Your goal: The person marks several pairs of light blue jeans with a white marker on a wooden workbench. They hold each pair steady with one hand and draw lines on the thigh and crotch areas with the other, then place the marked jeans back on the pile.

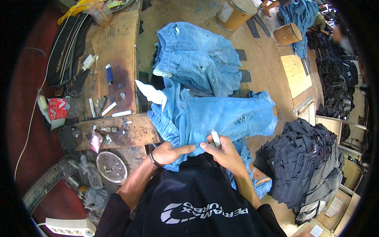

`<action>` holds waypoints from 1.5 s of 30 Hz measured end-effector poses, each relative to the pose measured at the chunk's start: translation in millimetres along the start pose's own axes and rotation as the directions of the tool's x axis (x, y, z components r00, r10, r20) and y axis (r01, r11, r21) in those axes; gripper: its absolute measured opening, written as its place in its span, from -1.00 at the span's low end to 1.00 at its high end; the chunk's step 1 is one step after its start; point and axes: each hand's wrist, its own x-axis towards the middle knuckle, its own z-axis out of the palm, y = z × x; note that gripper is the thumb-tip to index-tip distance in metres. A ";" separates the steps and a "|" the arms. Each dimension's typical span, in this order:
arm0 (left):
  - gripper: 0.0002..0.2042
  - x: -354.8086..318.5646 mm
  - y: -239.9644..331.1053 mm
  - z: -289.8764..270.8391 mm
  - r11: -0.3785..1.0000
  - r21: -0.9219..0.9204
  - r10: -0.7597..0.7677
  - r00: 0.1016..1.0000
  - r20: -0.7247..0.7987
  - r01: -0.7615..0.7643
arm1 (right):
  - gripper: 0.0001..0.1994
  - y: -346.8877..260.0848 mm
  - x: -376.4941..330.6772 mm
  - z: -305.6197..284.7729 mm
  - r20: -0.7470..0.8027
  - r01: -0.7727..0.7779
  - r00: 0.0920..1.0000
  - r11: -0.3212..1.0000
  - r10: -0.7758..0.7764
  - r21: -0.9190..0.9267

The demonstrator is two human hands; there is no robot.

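Observation:
A pair of light blue jeans point(189, 118) lies in front of me, with a frayed worn patch on one leg and a white pocket lining point(152, 94) sticking out at the left. My left hand point(167, 153) grips the near edge of the denim, its thumb stretched flat on the cloth. My right hand point(225, 152) pinches the same edge a little to the right, the two thumbs pointing at each other. Between its thumb and fingers it also holds a short white stick point(215, 138) with a greyish tip; its exact kind is unclear.
More jeans point(197, 51) are stacked beyond. At left a stained wooden table point(122, 47) bears white sticks, a blue lighter point(109, 74) and a charger point(89, 62). A round dish point(111, 166) sits nearer. Dark garments point(300, 162) heap at right; brown drums point(236, 14) stand far off.

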 end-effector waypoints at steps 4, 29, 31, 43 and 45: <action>-0.56 5.8 -9.0 7.7 0.997 0.031 -0.066 0.997 -0.037 0.068 | -0.79 4.8 3.2 5.5 0.013 -0.035 0.999 0.993 0.034 0.109; -0.57 11.9 -28.1 27.3 0.998 -0.022 -0.057 0.993 -0.107 0.055 | -0.85 17.7 -5.7 -3.5 0.039 0.002 0.999 1.000 -0.003 0.020; -0.57 9.8 -23.2 29.4 0.999 -0.011 -0.039 0.992 -0.121 0.038 | -0.85 22.6 -4.2 -3.8 0.053 0.089 0.995 0.996 -0.088 -0.021; -0.63 5.4 -18.4 27.4 0.998 -0.045 -0.047 0.997 -0.062 0.044 | -0.81 24.6 -9.8 -5.9 0.093 -0.002 0.996 1.000 0.002 0.007; -0.63 5.8 -22.9 28.8 1.000 -0.009 0.001 0.997 -0.074 -0.002 | -0.80 24.9 -10.2 -5.0 0.095 -0.015 0.995 0.999 0.019 -0.043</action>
